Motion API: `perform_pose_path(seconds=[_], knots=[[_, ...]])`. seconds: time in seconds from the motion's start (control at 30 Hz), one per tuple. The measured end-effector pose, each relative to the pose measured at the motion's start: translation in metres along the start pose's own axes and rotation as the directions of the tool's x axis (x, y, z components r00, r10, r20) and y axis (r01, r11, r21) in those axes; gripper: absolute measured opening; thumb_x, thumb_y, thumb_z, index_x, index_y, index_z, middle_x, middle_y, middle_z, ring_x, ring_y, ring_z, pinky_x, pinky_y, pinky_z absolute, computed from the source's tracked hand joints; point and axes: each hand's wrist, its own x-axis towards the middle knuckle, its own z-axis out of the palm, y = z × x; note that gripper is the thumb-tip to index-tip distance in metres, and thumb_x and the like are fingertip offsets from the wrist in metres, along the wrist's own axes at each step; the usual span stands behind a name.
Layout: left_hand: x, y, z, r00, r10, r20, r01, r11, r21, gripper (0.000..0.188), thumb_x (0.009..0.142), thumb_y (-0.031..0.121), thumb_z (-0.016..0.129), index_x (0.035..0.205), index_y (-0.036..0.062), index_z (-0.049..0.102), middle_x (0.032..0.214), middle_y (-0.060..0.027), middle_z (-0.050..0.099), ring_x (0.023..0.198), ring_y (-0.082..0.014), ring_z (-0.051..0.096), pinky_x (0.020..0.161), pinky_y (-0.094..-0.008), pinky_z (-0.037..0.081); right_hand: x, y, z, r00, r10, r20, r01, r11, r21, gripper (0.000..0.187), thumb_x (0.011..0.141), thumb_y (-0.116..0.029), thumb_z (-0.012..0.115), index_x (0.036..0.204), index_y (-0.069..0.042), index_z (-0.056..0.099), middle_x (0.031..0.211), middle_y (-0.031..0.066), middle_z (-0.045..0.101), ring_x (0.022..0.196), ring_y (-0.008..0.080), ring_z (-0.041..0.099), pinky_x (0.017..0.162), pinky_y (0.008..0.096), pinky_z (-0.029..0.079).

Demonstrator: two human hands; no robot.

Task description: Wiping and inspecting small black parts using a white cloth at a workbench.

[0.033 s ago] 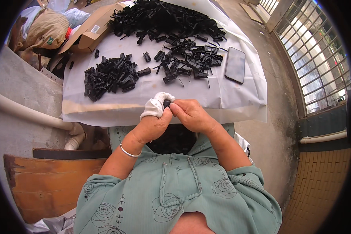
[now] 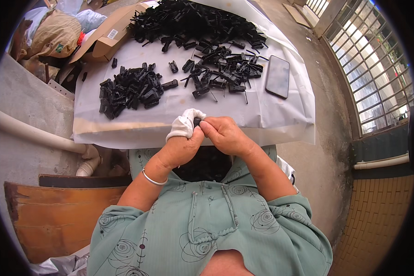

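Note:
At the near edge of the covered table, my left hand (image 2: 185,148) has white cloth (image 2: 181,127) over its fingers, like a partly worn glove. A small black plastic part (image 2: 197,122) is held in it, mostly hidden by fingers and cloth. My right hand (image 2: 228,135) is closed, its thumb and forefinger pinching at the same part from the right. Just beyond my hands, a pile of black plastic parts (image 2: 132,87) lies on the left. A looser group of black parts with thin pins (image 2: 225,71) lies to the right.
A large heap of black parts (image 2: 193,23) covers the table's far end. A dark phone (image 2: 277,77) lies at the right on the white sheet (image 2: 207,108). An opened cardboard box (image 2: 106,42) stands at the far left. A dark container (image 2: 204,165) sits below my hands.

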Motion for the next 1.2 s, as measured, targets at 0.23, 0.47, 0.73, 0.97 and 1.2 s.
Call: perform_pose_path(seconds=[0.23, 0.47, 0.73, 0.97, 1.2], knots=[[0.004, 0.005, -0.016, 0.999, -0.026, -0.045, 0.035, 0.974, 0.223, 0.029, 0.080, 0.003, 0.048, 0.108, -0.0021, 0.049, 0.097, -0.0164, 0.054, 0.091, -0.0239, 0.053, 0.083, -0.0301, 0.042, 0.011, 0.001, 0.003, 0.996, -0.009, -0.091, -0.004, 0.989, -0.145, 0.025, 0.090, -0.018, 0.050, 0.074, 0.002, 0.052, 0.062, 0.0106, 0.053, 0.054, 0.0214, 0.043, 0.054, 0.0319, 0.041], [0.021, 0.008, -0.058, 0.880, 0.393, -0.268, 0.079, 0.435, 0.897, 0.051, 0.078, 0.008, 0.060, 0.127, 0.0012, 0.046, 0.123, -0.0201, 0.048, 0.116, -0.0320, 0.043, 0.099, -0.0380, 0.033, 0.036, 0.037, -0.014, 0.934, -0.028, -0.356, -0.269, 0.602, -0.752, 0.018, 0.082, -0.023, 0.059, 0.082, -0.005, 0.055, 0.073, 0.0133, 0.060, 0.066, 0.0313, 0.060, 0.057, 0.0377, 0.048], [0.009, -0.006, -0.027, 0.869, 0.482, -0.111, -0.300, 0.692, 0.657, 0.038, 0.072, -0.007, 0.059, 0.109, 0.0009, 0.058, 0.109, -0.0169, 0.057, 0.095, -0.0298, 0.057, 0.081, -0.0347, 0.047, 0.011, 0.029, -0.021, 0.879, -0.236, -0.414, 0.010, 0.878, -0.479, 0.010, 0.082, -0.011, 0.056, 0.081, -0.001, 0.054, 0.068, 0.0138, 0.056, 0.057, 0.0288, 0.054, 0.054, 0.0357, 0.043], [0.002, 0.031, -0.013, 0.804, 0.508, 0.309, -0.593, 0.731, 0.338, 0.027, 0.073, 0.002, 0.067, 0.099, 0.0037, 0.060, 0.095, -0.0111, 0.062, 0.071, -0.0238, 0.058, 0.064, -0.0312, 0.047, -0.006, 0.010, -0.037, 0.991, 0.131, 0.000, -0.131, 0.989, -0.065, 0.019, 0.085, -0.014, 0.054, 0.072, 0.000, 0.054, 0.057, 0.0064, 0.049, 0.052, 0.0157, 0.046, 0.049, 0.0303, 0.037], [-0.001, 0.012, -0.008, 0.995, -0.081, -0.050, 0.045, 0.861, -0.507, 0.017, 0.090, 0.019, 0.056, 0.098, 0.0034, 0.053, 0.086, -0.0016, 0.059, 0.065, -0.0029, 0.046, 0.054, -0.0153, 0.038, -0.015, 0.001, -0.008, 0.940, 0.045, -0.340, 0.003, 0.991, 0.137, 0.015, 0.087, -0.015, 0.056, 0.092, -0.001, 0.057, 0.062, -0.0075, 0.045, 0.055, 0.0024, 0.038, 0.046, 0.0211, 0.032]])
